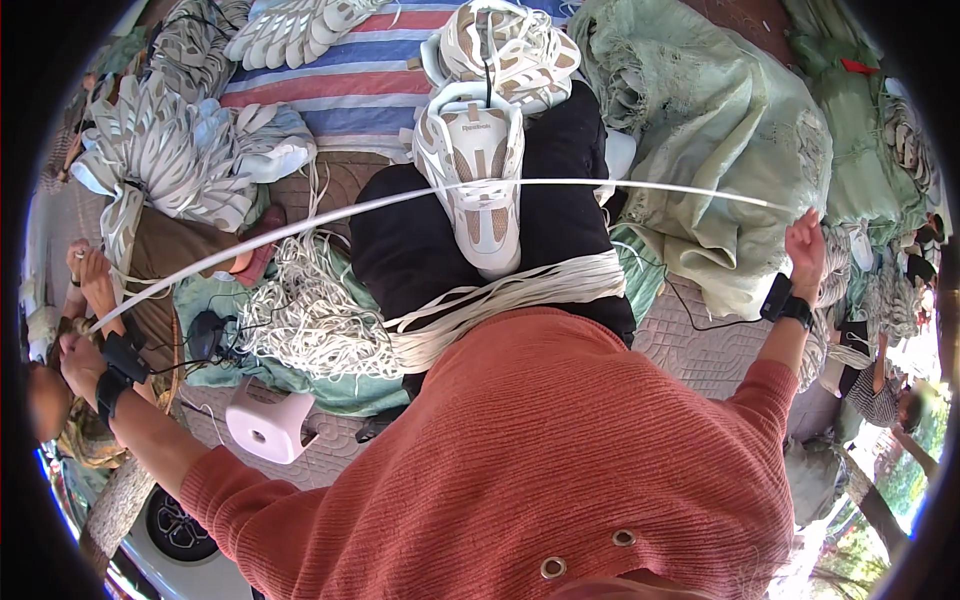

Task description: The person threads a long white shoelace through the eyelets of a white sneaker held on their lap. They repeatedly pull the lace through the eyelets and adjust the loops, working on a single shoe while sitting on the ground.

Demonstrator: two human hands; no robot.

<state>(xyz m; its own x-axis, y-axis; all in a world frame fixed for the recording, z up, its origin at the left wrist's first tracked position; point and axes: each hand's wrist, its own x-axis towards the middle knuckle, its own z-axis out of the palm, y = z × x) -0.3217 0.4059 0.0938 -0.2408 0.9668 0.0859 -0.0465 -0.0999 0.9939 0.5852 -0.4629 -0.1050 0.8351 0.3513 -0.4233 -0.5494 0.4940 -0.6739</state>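
Note:
A white and beige sneaker rests on my black-trousered lap, its toe toward me. A long white shoelace crosses its upper part and is drawn out to both sides. My left hand, far out at the left, is closed on one end of the lace. My right hand, raised at the right, pinches the other end. Behind this sneaker sits another white and beige sneaker. A bundle of white laces lies across my lap, close to my red sweater.
Loose laces are heaped on green cloth at the left, near a pink stool. A co-worker's hands are near my left hand. Shoe uppers pile up at the back left, beside a striped sheet. A green sack stands at the right.

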